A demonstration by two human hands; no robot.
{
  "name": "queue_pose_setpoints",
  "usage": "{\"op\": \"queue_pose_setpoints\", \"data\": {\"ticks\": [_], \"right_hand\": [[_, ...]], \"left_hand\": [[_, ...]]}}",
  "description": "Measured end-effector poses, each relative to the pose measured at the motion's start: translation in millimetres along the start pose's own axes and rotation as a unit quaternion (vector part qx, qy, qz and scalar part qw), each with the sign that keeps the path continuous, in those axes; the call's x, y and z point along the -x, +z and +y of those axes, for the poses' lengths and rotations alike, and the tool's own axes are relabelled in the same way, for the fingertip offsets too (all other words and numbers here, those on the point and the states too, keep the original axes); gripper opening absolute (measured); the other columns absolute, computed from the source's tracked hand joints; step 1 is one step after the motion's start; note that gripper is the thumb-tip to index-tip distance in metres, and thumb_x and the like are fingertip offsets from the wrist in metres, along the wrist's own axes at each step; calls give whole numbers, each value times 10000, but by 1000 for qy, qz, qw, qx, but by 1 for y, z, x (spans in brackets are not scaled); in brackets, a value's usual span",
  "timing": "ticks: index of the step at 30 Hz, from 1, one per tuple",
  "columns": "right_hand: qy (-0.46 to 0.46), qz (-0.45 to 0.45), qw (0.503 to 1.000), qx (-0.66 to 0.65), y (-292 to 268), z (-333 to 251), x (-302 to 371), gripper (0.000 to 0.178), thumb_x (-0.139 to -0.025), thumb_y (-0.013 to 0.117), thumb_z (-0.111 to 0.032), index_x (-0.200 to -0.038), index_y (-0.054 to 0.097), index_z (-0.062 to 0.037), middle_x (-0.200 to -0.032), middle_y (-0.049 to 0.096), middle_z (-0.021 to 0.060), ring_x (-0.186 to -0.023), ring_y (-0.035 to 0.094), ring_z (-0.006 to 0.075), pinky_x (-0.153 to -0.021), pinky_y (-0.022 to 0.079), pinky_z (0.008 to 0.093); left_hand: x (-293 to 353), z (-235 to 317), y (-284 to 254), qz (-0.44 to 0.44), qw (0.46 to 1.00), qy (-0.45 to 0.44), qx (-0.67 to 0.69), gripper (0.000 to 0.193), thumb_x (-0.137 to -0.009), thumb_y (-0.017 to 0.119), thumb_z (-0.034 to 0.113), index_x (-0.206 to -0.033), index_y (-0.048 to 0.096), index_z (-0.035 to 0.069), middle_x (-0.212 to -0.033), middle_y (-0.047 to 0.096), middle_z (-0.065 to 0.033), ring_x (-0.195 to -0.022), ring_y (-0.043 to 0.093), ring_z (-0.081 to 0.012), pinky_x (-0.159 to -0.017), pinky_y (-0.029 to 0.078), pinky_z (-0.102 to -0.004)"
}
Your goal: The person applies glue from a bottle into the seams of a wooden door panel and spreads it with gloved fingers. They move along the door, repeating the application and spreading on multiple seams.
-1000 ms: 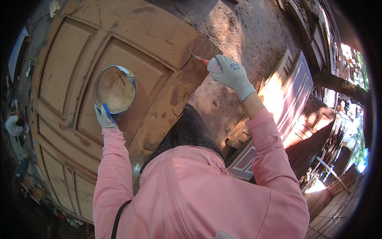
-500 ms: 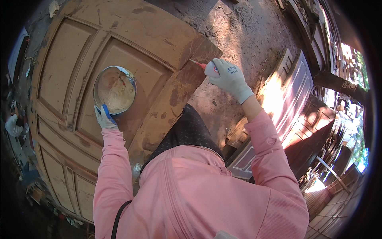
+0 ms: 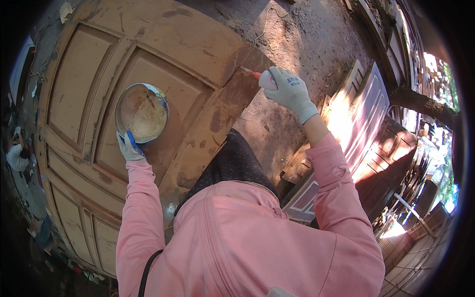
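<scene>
Twelve o'clock lies straight ahead of the person. The right hand point(image 3: 288, 89), at one o'clock, wraps round a white squeeze bottle point(image 3: 267, 79); its red nozzle point(image 3: 254, 74) points towards ten o'clock, the pale tip at a joint line near the corner of a brown panelled door point(image 3: 188, 34). Whether tip and wood touch cannot be told. The left hand point(image 3: 131, 148), at ten o'clock, holds a round tin point(image 3: 118, 116) at the seven o'clock part of its wall, blue-coated glove against the outside. Beige material point(image 3: 143, 116) lies within. Whether the tin rests on the door cannot be told. The door spreads from eight to twelve o'clock, marked with darker patches. Farther out, a thin cord point(image 3: 267, 29) lies on bare ground point(image 3: 316, 54) at twelve; a lilac-grey door point(image 3: 371, 106) stands at two, a red-brown door point(image 3: 383, 161) just beyond it, clockwise. At nine, near the rim, another person point(image 3: 19, 157) in a pale top appears small.
</scene>
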State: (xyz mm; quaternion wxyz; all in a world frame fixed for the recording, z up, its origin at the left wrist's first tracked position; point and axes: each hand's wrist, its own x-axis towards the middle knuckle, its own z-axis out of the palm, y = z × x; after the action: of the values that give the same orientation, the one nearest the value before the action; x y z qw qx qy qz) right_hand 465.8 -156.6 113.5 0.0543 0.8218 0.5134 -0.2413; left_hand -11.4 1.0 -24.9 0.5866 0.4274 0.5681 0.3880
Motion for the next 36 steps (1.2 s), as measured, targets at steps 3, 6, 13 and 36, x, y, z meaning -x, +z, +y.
{"op": "queue_pose_setpoints", "data": {"ticks": [3, 6, 13, 36], "right_hand": [[-29, 37, 999, 7, 5, 0, 3, 495, -810, 664, -370, -1212, 550, -106, -1149, 641, 124, -1104, 639, 319, -929, 515, 443], [-50, 68, 996, 9, 10, 2, 4, 438, -819, 665, -368, -1159, 560, -113, -1111, 650, 114, -1078, 648, 313, -902, 523, 445], [-33, 1, 999, 10, 4, -5, 5, 579, -782, 686, -356, -1284, 545, -106, -1194, 638, 130, -1083, 644, 333, -950, 514, 438], [11, 55, 998, 27, -8, 17, -13, 446, -822, 678, -370, -1163, 557, -109, -1152, 645, 110, -1090, 650, 312, -919, 523, 441]], "left_hand": [[1, 8, 4, -11, 1000, 5, -21, 551, -1022, 557, 349, -1462, 457, 32, -1398, 518, -117, -1185, 567, -231, -1001, 486, -370], [0, 6, 0, -9, 999, 5, -32, 553, -1020, 561, 344, -1464, 454, 33, -1397, 518, -118, -1181, 571, -233, -992, 494, -371], [-4, -3, -6, -10, 1000, -1, -27, 553, -1012, 568, 344, -1469, 450, 57, -1381, 528, -117, -1163, 585, -242, -926, 536, -383], [4, 10, 5, -4, 1000, -4, -21, 557, -1006, 597, 351, -1436, 470, 21, -1335, 544, -117, -1160, 564, -222, -976, 476, -350]]}}
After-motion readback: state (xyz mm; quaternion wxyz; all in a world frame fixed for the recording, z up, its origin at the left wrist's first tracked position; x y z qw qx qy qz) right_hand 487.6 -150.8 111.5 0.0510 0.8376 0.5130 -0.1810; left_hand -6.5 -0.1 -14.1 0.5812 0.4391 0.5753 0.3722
